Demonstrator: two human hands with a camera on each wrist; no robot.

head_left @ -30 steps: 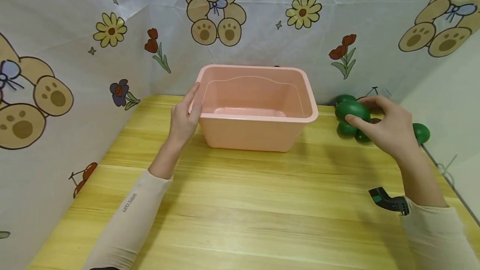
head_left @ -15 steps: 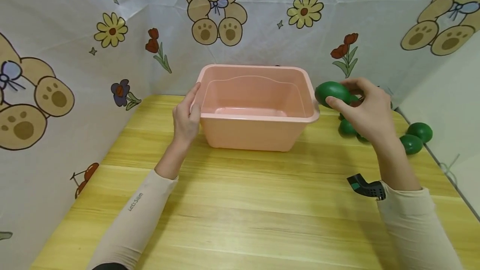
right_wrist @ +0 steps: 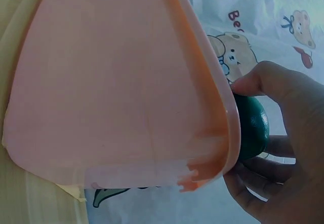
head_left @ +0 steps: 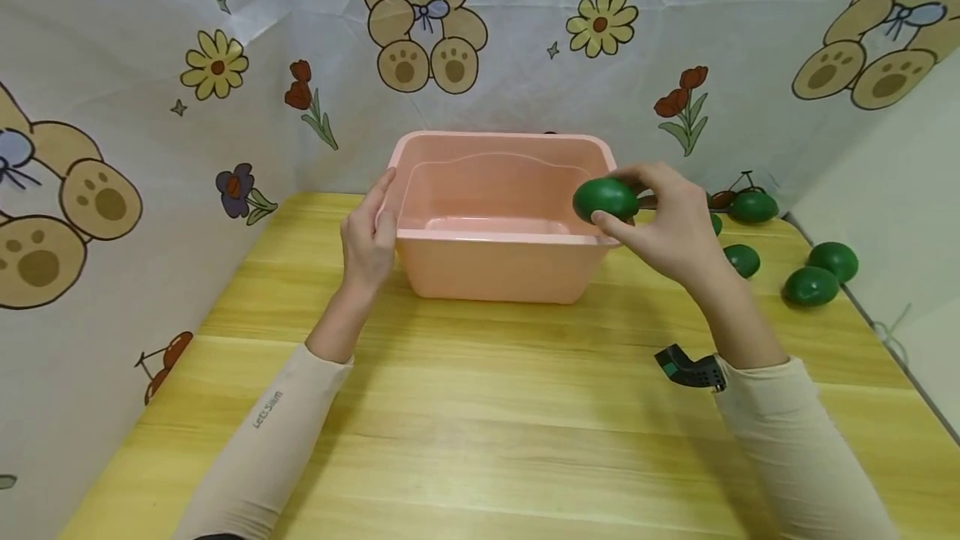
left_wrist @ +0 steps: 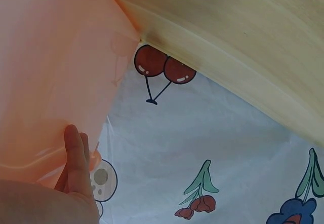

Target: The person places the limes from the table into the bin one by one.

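Note:
A pink plastic bin (head_left: 495,269) stands at the back of the wooden table, its inside floor bare where it shows. My left hand (head_left: 367,240) holds the bin's left rim; in the left wrist view its straight fingers (left_wrist: 76,158) lie along the outer wall. In my right hand (head_left: 671,227) is a smooth dark green egg-shaped fruit (head_left: 606,199), pinched between thumb and fingers. It hovers over the bin's right rim. The right wrist view shows the green fruit (right_wrist: 252,127) partly hidden behind the rim.
Several more green fruits lie on the table's right side, among them a pair (head_left: 811,286) near the right edge and one (head_left: 753,207) against the back cloth. A cloth (head_left: 517,57) printed with bears and flowers hangs behind and at the left.
My right hand has lifted one green fruit from the cluster and carried it left to the bin's right rim. The left hand stays on the bin.

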